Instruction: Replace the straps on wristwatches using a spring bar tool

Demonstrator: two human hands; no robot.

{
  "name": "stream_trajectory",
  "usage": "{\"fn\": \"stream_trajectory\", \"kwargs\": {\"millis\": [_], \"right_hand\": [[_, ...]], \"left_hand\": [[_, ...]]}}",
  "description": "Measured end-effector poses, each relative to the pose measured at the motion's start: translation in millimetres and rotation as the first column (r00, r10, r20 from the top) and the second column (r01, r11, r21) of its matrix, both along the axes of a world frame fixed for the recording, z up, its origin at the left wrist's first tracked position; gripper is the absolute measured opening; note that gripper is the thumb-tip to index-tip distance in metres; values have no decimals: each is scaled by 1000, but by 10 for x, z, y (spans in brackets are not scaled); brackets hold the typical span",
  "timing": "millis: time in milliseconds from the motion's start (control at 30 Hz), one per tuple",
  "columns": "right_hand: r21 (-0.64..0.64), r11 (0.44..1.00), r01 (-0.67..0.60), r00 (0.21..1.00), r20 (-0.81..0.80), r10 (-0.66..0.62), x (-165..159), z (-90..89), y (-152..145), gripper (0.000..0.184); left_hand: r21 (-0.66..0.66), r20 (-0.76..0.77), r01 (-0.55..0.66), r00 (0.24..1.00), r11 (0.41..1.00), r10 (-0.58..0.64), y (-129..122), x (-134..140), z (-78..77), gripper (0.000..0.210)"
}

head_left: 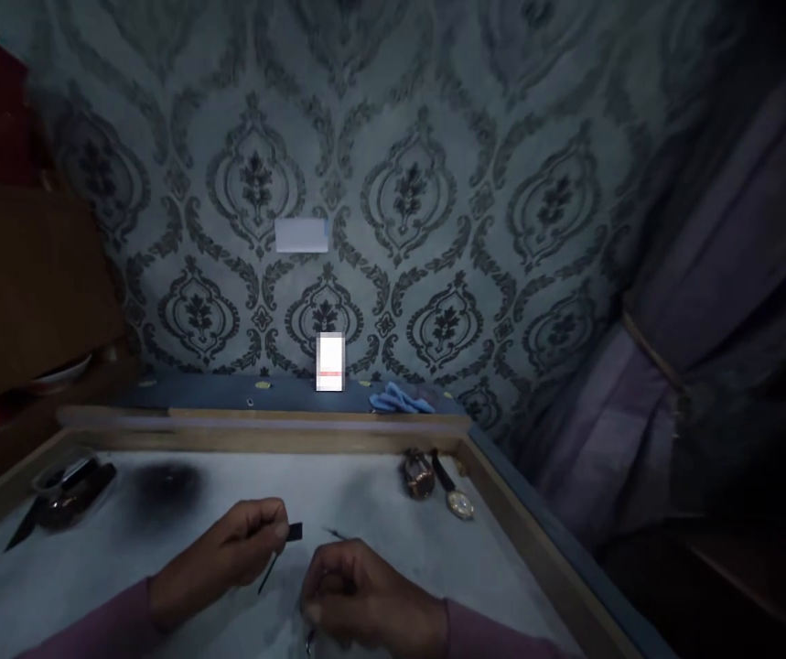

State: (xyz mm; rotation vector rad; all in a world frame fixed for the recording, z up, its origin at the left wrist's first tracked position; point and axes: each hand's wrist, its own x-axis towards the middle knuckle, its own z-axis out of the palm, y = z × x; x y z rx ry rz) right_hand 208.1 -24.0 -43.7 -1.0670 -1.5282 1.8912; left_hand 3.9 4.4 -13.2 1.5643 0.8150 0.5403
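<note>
My left hand is closed, pinching a small flat black strip whose end sticks out past the fingertips. A thin dark stick-like piece slants down below the same fingers. Close by on the right, my right hand is curled with its fingertips together. From behind its knuckles pokes a slim dark pointed tip, and a small shiny metal bit shows under the thumb. The rest of what this hand holds is hidden. Both hands are over a white-bottomed wooden tray, apart from each other.
The tray's wooden rim runs along the back. A wristwatch and a dark brown rounded object lie back right. Dark items sit at left. Behind are a blue cloth and a bright upright rectangle; a curtain hangs right.
</note>
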Motion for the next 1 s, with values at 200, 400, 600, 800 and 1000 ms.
{"fn": "stream_trajectory", "kwargs": {"millis": [200, 400, 600, 800, 1000], "right_hand": [[-3, 999, 41, 990, -135, -41, -54, -50, 35, 37], [9, 996, 88, 972, -220, -84, -9, -12, 32, 43], [17, 1000, 15, 981, -196, -11, -15, 31, 68, 51], [-23, 1000, -18, 980, -200, 13, -7, 84, 90, 49], [11, 972, 235, 956, -184, -229, 108, 188, 87, 39]], "left_hand": [[-80, 59, -42, 997, 996, 46, 8, 64, -76, 54], [68, 69, -49, 997, 996, 45, 65, 109, 38, 49], [212, 2, -147, 989, 966, 150, 56, 109, 33, 51], [270, -104, -80, 988, 960, 112, -56, 110, 63, 40], [345, -66, -194, 971, 919, 230, -16, 78, 72, 33]]}}
